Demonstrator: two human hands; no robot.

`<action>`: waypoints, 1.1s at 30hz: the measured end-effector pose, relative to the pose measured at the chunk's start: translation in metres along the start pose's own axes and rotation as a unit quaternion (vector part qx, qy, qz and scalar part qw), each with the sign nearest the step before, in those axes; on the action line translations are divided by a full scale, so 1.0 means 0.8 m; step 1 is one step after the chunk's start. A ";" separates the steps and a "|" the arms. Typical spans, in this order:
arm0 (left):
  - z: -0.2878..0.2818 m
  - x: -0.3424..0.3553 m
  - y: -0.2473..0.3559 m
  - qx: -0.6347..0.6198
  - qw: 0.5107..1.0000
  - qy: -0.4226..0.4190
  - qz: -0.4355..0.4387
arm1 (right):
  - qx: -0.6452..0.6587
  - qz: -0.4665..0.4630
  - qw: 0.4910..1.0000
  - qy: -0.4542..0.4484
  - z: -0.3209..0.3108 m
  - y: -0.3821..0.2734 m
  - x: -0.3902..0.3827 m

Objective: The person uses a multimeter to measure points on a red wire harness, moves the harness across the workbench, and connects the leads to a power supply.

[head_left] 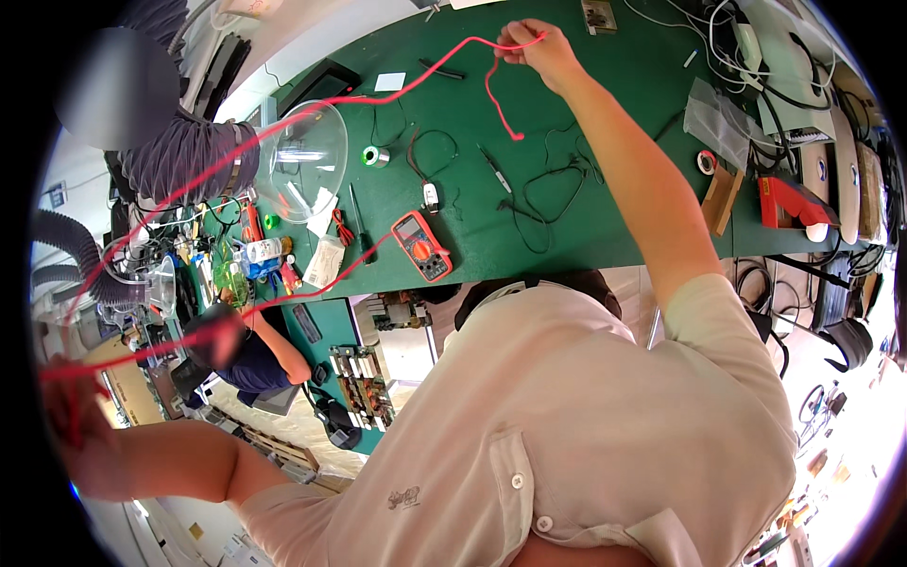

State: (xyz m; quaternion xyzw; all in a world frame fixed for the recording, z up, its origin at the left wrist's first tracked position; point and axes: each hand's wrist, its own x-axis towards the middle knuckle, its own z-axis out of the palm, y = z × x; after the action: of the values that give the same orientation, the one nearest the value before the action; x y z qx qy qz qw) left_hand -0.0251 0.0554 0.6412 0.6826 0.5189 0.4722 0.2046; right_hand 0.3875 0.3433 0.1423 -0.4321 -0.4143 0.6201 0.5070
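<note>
A long red wire is stretched in the air across the green workbench. Raised over the far side of the bench, my right hand pinches it, and a short loose end hangs below the fingers. At the far left, my left hand is closed on the same wire, partly blurred and close to the dark rim. From there a second stretch of red runs back to the red-framed multimeter near the bench's front edge; whether it joins the meter I cannot tell. A screwdriver lies left of the meter.
A clear fume-extractor hood on a dark hose stands at the left. Solder spool, thin black leads, a pen-like tool and a red box lie on the bench. Another person sits at the left.
</note>
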 end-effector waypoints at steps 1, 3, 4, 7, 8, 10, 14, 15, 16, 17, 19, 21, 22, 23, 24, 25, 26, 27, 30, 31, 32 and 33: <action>0.029 -0.009 -0.018 0.009 1.000 0.016 -0.018 | 0.019 -0.026 0.999 -0.025 -0.008 0.003 0.010; 0.084 -0.022 -0.052 0.048 0.998 0.033 -0.007 | 0.053 -0.079 0.993 -0.073 -0.030 0.011 0.032; 0.109 -0.028 -0.064 0.082 0.996 0.038 0.020 | 0.071 -0.098 0.984 -0.128 -0.039 0.010 0.040; 0.138 -0.043 -0.078 0.086 0.994 0.053 0.029 | 0.044 -0.117 0.991 -0.038 0.007 -0.029 0.006; 0.148 -0.039 -0.084 0.078 0.994 0.075 0.028 | 0.066 -0.141 0.987 -0.022 0.005 -0.033 0.005; 0.150 -0.027 -0.090 0.031 0.997 0.053 0.036 | 0.020 -0.190 0.982 -0.012 -0.008 -0.041 0.002; 0.178 -0.004 -0.108 -0.020 0.995 0.063 0.068 | -0.211 -0.212 0.953 0.038 -0.051 -0.039 -0.023; 0.198 0.005 -0.114 0.002 0.994 0.049 0.101 | -0.272 -0.204 0.938 0.068 -0.068 -0.038 -0.033; 0.219 0.015 -0.120 0.025 0.990 0.035 0.133 | -0.262 -0.188 0.945 0.061 -0.090 -0.023 -0.029; 0.241 0.025 -0.127 0.043 0.985 0.018 0.166 | -0.280 -0.180 0.939 0.089 -0.113 -0.009 -0.036; 0.270 0.039 -0.118 0.055 0.990 0.036 0.126 | -0.305 -0.167 0.928 0.134 -0.144 0.015 -0.045; 0.292 0.048 -0.106 0.066 0.993 0.034 0.097 | -0.289 -0.153 0.932 0.154 -0.168 0.033 -0.063; 0.302 0.051 -0.100 0.067 0.993 0.022 0.090 | -0.281 -0.145 0.934 0.164 -0.179 0.042 -0.071; 0.315 0.055 -0.096 0.066 0.994 0.009 0.084 | -0.263 -0.135 0.939 0.175 -0.195 0.054 -0.079; 0.338 0.061 -0.108 0.077 0.989 -0.012 0.124 | -0.254 -0.125 0.939 0.195 -0.223 0.062 -0.089; 0.362 0.065 -0.121 0.085 0.982 -0.031 0.165 | -0.245 -0.116 0.938 0.216 -0.252 0.069 -0.101; 0.379 0.065 -0.118 0.139 0.976 -0.042 0.163 | -0.247 -0.111 0.937 0.221 -0.270 0.076 -0.110; 0.394 0.064 -0.118 0.137 0.974 -0.092 0.155 | -0.253 -0.104 0.934 0.232 -0.275 0.076 -0.118; 0.425 0.058 -0.123 0.120 0.955 -0.223 0.156 | -0.299 -0.074 0.914 0.263 -0.283 0.065 -0.155; 0.431 0.054 -0.128 0.109 0.946 -0.252 0.175 | -0.302 -0.067 0.917 0.253 -0.283 0.059 -0.170; 0.436 0.050 -0.131 0.099 0.935 -0.281 0.194 | -0.304 -0.061 0.919 0.243 -0.281 0.052 -0.185; 0.445 0.045 -0.139 0.105 0.930 -0.312 0.165 | -0.305 -0.052 0.921 0.236 -0.283 0.052 -0.202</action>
State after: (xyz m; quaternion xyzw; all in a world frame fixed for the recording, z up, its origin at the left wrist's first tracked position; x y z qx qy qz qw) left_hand 0.2231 0.2049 0.4042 0.8891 0.3555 0.2054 0.2020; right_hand 0.6110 0.1946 0.0571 -0.6777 -0.4733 0.3166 0.4653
